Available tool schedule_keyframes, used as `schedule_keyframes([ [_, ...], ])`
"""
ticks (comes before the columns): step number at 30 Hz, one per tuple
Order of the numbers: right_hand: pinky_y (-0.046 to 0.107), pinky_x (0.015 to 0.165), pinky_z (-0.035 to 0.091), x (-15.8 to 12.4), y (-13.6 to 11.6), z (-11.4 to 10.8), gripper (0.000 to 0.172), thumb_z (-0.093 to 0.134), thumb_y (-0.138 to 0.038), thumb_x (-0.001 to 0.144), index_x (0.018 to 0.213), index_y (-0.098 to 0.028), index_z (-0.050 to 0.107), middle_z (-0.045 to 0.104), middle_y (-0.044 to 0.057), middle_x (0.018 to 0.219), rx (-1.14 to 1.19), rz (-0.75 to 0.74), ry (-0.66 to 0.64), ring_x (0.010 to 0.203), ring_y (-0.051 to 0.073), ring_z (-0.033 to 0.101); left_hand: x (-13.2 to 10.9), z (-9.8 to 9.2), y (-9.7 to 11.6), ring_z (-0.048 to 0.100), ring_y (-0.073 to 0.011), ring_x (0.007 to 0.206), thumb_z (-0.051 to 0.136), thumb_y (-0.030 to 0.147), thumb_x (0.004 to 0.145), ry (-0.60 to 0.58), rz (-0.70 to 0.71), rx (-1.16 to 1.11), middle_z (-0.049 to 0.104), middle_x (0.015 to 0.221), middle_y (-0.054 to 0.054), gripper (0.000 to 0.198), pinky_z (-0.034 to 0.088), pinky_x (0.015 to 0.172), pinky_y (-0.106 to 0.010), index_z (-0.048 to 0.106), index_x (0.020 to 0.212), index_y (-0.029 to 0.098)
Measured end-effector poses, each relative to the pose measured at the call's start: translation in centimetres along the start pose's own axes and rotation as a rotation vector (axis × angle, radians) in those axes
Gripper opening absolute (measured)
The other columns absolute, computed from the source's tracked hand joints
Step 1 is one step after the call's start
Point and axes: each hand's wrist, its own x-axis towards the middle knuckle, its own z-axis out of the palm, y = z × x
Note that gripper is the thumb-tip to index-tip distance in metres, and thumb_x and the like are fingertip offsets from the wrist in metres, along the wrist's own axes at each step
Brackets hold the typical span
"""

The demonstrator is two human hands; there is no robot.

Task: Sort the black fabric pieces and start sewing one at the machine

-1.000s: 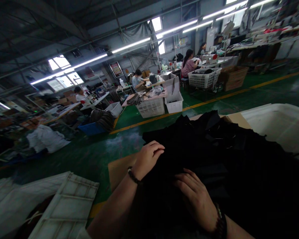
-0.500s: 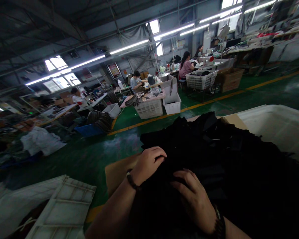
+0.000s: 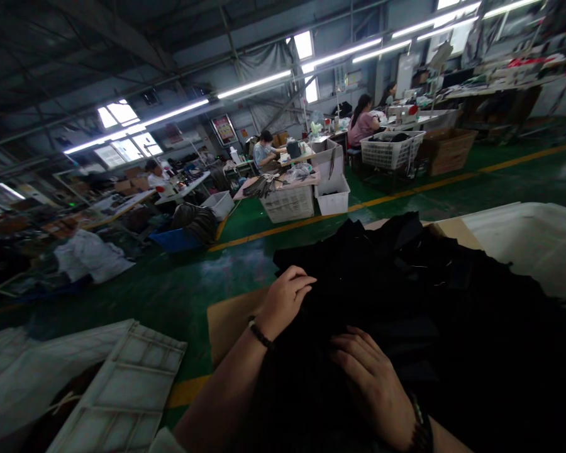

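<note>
A large heap of black fabric pieces (image 3: 382,289) lies in front of me, too dark to show single folds clearly. At its left side, my left hand (image 3: 290,296), with a dark beaded bracelet at the wrist, has thumb and fingers brought together on the cloth. My right hand (image 3: 375,377), also wearing beads, rests lower on the heap. Its fingers are laid out over the fabric, side by side and slightly bent, and the thumb is hidden. Brown cardboard (image 3: 231,321) shows under the left edge of the heap.
A white plastic bin (image 3: 532,233) is behind the heap at right; another white crate (image 3: 136,371) stands lower left. Across the green floor (image 3: 207,277), people sit at sewing tables among a perforated basket (image 3: 389,154), a carton (image 3: 448,151) and a blue tub (image 3: 177,239).
The gap between my left thumb and fingers has closed. My right fingers have drawn nearer together and flatter on the cloth. The whole view has shifted slightly.
</note>
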Motion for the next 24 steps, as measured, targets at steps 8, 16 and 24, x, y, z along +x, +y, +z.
schedule_keyframes([
  [8, 0.035, 0.080, 0.045, -0.4, -0.2, 0.0, 0.044, 0.026, 0.001, 0.077, 0.116, -0.010, 0.042, 0.064, 0.007, 0.087, -0.026, 0.055, 0.001, 0.083, 0.015, 0.059, 2.0, 2.1, -0.3, 0.046, -0.0164, 0.091, 0.052, 0.007, 0.077, -0.087, 0.083, 0.266, 0.045, 0.097, -0.004, 0.025, 0.042, 0.081, -0.029, 0.062, 0.096, 0.020],
  [16, 0.036, 0.077, 0.048, -0.2, -0.1, 0.1, 0.027, 0.033, -0.006, 0.084, 0.099, -0.016, 0.053, 0.063, 0.005, 0.085, 0.034, 0.017, -0.013, 0.079, 0.015, 0.059, 2.8, 1.9, -0.9, 0.046, -0.0169, 0.086, 0.058, 0.008, 0.073, -0.086, 0.091, 0.317, 0.045, 0.091, -0.004, 0.009, 0.042, 0.078, -0.030, 0.059, 0.077, 0.016],
  [24, 0.044, 0.083, 0.047, -0.7, 0.2, 0.2, 0.027, 0.035, -0.003, 0.082, 0.092, -0.017, 0.056, 0.046, 0.014, 0.122, -0.097, 0.065, 0.077, 0.114, 0.022, 0.044, -0.4, -0.5, 2.9, 0.050, -0.0134, 0.076, 0.052, 0.012, 0.082, -0.158, 0.190, 0.219, 0.054, 0.079, 0.000, 0.008, 0.042, 0.075, -0.027, 0.055, 0.075, 0.016],
])
